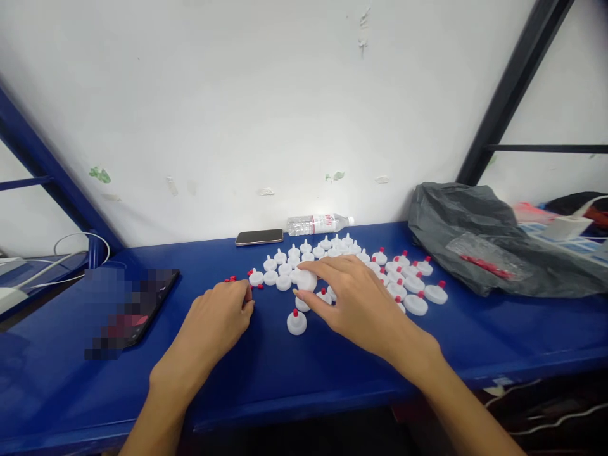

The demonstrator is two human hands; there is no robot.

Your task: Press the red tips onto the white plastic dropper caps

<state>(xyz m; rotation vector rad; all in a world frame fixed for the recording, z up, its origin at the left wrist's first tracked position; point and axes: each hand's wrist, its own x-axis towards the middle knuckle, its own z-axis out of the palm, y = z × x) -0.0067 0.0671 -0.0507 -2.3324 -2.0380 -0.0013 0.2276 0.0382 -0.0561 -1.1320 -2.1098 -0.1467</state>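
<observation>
- The white nozzle cap (306,279) sat at the centre of the frame, lifted in the right hand (358,297), its round side pinched between thumb and fingers.
- The left hand (213,316) lay left of centre, fingers curled down and bunched beside the loose red tips (231,278); whether they pinched 1 could not be told.
- For good handling, a grip on the cap's rim, clear of its nozzle, seemed wise, with the wrist kept high enough not to topple the neighbours. A red tip that small called for 2 fingertips, the nozzle held steady and any push made straight along it.
- Just below the held cap, 1 red-tipped cap (296,323) stood upright on the blue tabletop (266,386).
- Bare-nozzled caps (284,282) crowded the centre; more red-tipped caps (416,304) stood right of centre.
- Behind them, a smartphone (259,237) lay beside a clear plastic bottle (320,224) on its side.
- At the right, a dark grey plastic bag (441,221) lay under a clear packet (487,263) of red pieces.
- At the lower left lay a dark device (154,304), partly pixelated.
</observation>
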